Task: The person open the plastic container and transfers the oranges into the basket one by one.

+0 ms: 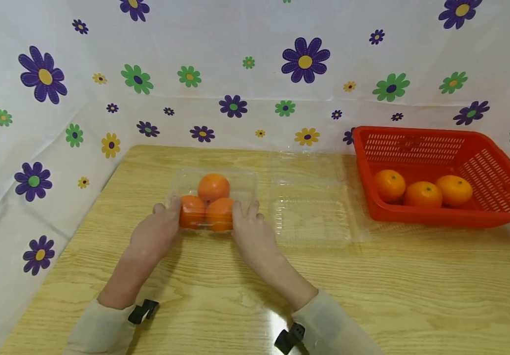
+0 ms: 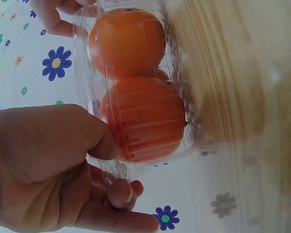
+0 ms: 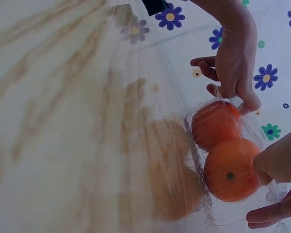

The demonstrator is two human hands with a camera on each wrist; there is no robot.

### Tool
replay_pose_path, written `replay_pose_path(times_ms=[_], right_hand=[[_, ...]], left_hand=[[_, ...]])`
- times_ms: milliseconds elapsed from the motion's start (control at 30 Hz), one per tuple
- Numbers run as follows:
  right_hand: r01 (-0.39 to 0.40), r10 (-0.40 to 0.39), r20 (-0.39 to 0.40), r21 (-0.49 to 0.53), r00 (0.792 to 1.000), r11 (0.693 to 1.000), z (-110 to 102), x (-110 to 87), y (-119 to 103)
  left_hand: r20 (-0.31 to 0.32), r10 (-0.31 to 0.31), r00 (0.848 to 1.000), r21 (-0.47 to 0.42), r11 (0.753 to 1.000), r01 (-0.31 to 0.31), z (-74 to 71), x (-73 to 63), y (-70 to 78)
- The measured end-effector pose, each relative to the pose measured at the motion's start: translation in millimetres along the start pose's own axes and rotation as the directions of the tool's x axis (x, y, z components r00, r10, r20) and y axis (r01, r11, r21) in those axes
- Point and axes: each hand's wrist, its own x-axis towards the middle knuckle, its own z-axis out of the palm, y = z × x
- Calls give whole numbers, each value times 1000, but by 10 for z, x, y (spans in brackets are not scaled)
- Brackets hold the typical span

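A clear plastic clamshell box point(image 1: 247, 183) holds three oranges point(image 1: 213, 187) on the left part of the table. At its near left corner my left hand point(image 1: 156, 232) pinches the edge, thumb over the rim and fingers curled below, as the left wrist view shows. My right hand point(image 1: 255, 240) grips the near right corner, its thumb point(image 3: 266, 170) against the box beside an orange. Clear plastic covers the fruit in both wrist views. To the right lies a second clear clamshell box point(image 1: 312, 214), opened flat with nothing in it.
A red plastic basket point(image 1: 414, 215) stands at the right with three more oranges point(image 1: 423, 195) in it, close to the opened box. Flowered cloth point(image 1: 255, 79) hangs behind and to the left of the wooden table point(image 1: 219, 305).
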Motion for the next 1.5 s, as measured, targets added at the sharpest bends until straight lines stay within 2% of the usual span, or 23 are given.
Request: replay_pose_path(times_ms=[100,167,300,433,600,767,933,1133,1267,1433,1500], right_hand=[[-1,1,-14,-19,1000,1000,3,11,0],[-6,5,-14,-27,1000,1000,3,18,2],[-13,13,2,-20,1000,1000,-6,29,3],[-18,18,4,-3,1000,1000,-13,37,-3],[-26,26,-6,4,1000,1000,-18,45,-16],[-23,23,-9,6,1000,1000,-30,43,-18],[-11,11,-15,14,1000,1000,-36,38,-19],[-26,26,-12,13,1000,1000,-40,33,-24],[-46,46,8,24,999,999,-35,26,-22],[-54,54,-2,40,999,998,-19,19,-10],[-54,55,-10,43,998,998,-13,18,-6]], left_hand=[[-25,30,999,29,999,-29,5,1,-13],[-17,36,999,35,999,-36,-3,9,-18],[68,5,998,-15,1000,-3,-40,37,-32],[132,13,991,-41,999,-7,-64,56,-68],[122,44,991,-54,998,-38,-75,57,-103],[104,46,994,-13,999,-45,-65,48,-112],[122,-9,993,-17,1000,11,-39,60,-104],[176,-73,982,-85,992,89,-77,116,-111],[248,-89,965,-171,976,134,-92,147,-182],[373,-88,924,-241,952,188,-114,177,-267],[389,-81,918,-248,950,189,-119,188,-282]])
